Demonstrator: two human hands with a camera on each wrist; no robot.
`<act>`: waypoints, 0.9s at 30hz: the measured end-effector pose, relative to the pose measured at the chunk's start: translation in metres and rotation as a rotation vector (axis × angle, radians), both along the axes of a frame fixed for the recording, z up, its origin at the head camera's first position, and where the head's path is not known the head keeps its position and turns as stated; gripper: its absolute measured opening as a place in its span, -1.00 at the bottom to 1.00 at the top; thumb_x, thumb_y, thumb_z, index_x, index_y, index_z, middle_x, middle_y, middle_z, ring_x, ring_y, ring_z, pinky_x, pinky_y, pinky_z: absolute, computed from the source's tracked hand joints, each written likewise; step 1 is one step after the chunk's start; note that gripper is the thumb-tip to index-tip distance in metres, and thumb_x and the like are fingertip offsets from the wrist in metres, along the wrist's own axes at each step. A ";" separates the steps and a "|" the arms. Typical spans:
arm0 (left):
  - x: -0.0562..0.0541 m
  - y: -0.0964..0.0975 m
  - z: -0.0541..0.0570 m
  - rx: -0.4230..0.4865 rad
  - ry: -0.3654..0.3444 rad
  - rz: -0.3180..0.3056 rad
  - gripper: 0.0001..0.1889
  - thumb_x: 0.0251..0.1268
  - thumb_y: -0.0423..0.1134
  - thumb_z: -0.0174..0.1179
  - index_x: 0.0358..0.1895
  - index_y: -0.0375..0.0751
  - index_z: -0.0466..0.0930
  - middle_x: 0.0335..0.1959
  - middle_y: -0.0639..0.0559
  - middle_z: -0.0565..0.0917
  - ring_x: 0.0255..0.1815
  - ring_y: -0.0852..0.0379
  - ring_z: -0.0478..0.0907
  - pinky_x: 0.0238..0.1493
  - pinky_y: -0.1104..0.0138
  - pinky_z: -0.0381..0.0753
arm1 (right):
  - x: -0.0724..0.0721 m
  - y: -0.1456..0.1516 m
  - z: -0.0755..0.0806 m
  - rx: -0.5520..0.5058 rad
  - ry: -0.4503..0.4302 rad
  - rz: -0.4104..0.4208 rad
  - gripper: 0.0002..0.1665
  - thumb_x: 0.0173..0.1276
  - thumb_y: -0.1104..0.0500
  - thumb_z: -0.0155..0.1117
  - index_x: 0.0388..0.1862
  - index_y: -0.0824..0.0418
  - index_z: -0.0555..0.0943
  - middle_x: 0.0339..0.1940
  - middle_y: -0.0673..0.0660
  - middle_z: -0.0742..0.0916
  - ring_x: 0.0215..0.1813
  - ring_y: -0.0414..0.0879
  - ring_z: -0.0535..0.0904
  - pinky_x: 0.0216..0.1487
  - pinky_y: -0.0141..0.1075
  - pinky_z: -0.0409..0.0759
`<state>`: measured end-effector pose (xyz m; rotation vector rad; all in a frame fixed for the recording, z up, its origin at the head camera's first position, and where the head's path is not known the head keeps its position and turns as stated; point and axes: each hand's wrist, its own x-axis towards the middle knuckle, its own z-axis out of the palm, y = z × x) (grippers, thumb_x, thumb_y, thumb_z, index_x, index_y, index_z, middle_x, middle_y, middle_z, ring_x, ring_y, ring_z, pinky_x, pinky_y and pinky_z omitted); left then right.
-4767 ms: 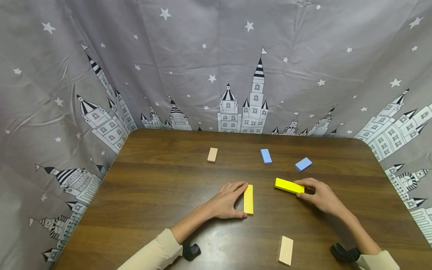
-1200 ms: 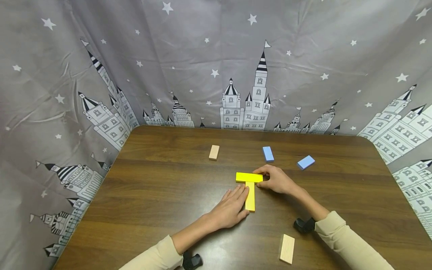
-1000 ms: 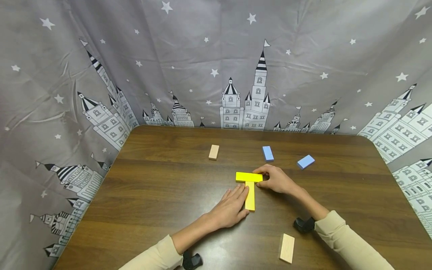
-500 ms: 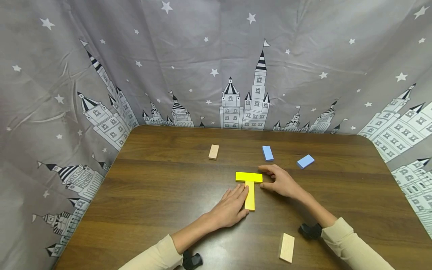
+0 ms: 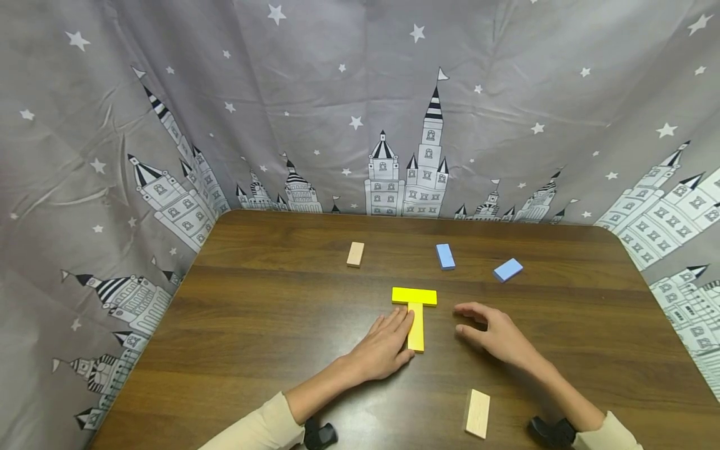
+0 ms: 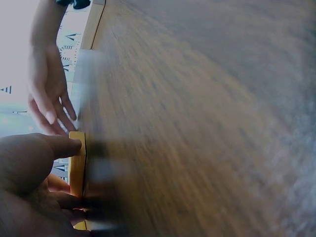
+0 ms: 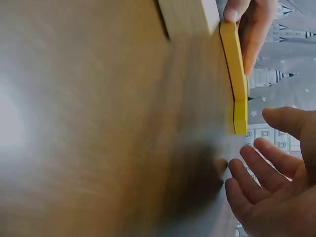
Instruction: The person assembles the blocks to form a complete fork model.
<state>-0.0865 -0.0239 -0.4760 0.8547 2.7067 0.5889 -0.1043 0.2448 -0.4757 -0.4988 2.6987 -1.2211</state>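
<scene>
Two yellow blocks lie flat on the table in a T shape. The bright yellow crosspiece block (image 5: 414,297) lies sideways at the far end of the deeper yellow stem block (image 5: 416,331). My left hand (image 5: 379,350) holds the stem block from its left side, the thumb at the near end and the fingers along the upper left edge. In the left wrist view the thumb presses on the end of that stem block (image 6: 77,168). To the right of the T, my right hand (image 5: 497,334) holds nothing, its fingers loosely bent and apart from the blocks.
On the brown table (image 5: 270,300), a plain wooden block (image 5: 477,414) sits near the front, to the right of the T. Farther back are a light wooden block (image 5: 355,254) and two blue blocks, one upright-set (image 5: 445,256) and one slanted (image 5: 508,270). A grey castle-print curtain (image 5: 315,94) hangs behind.
My right hand carried the bright yellow block leftward to the stem block's far end, let go of it, and drew back to the right. The left hand stayed at the stem block.
</scene>
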 end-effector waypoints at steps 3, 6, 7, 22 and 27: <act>0.000 0.000 0.000 -0.002 0.002 0.001 -0.26 0.47 -0.10 0.17 0.54 -0.39 0.09 0.56 -0.26 0.12 0.57 -0.11 0.04 0.47 -0.05 0.06 | 0.015 0.005 0.001 0.002 -0.033 -0.021 -0.53 0.42 0.06 0.34 0.22 0.25 0.60 0.16 0.15 0.69 0.22 0.15 0.58 0.21 0.06 0.49; 0.000 0.000 -0.001 -0.001 0.004 0.001 -0.26 0.47 -0.10 0.17 0.54 -0.39 0.09 0.56 -0.26 0.12 0.57 -0.10 0.03 0.47 -0.05 0.06 | 0.031 0.010 0.001 -0.010 -0.056 -0.037 -0.50 0.42 0.01 0.34 0.23 0.23 0.59 0.16 0.15 0.69 0.21 0.16 0.58 0.20 0.05 0.50; 0.000 0.000 -0.001 0.000 0.003 0.001 -0.26 0.48 -0.10 0.17 0.54 -0.39 0.09 0.56 -0.26 0.12 0.57 -0.10 0.03 0.47 -0.05 0.06 | 0.036 0.012 0.001 -0.014 -0.062 -0.039 -0.49 0.41 0.00 0.34 0.24 0.23 0.59 0.17 0.15 0.69 0.22 0.16 0.58 0.20 0.04 0.50; 0.000 0.000 -0.004 0.011 -0.008 0.005 -0.26 0.50 -0.09 0.14 0.55 -0.37 0.07 0.57 -0.25 0.10 0.58 -0.10 0.00 0.48 -0.05 0.03 | 0.106 0.033 -0.013 -0.004 0.112 0.085 -0.13 0.04 -0.02 0.64 0.34 0.11 0.51 0.25 0.02 0.57 0.24 -0.40 0.40 0.09 -0.47 0.45; 0.000 0.000 -0.004 0.007 -0.008 0.006 -0.26 0.49 -0.09 0.14 0.55 -0.37 0.06 0.57 -0.25 0.10 0.58 -0.10 0.00 0.48 -0.05 0.03 | 0.112 0.034 -0.022 0.056 0.180 0.098 -0.03 -0.09 0.01 0.71 0.35 0.10 0.48 0.24 -0.01 0.55 0.25 -0.38 0.35 0.04 -0.37 0.45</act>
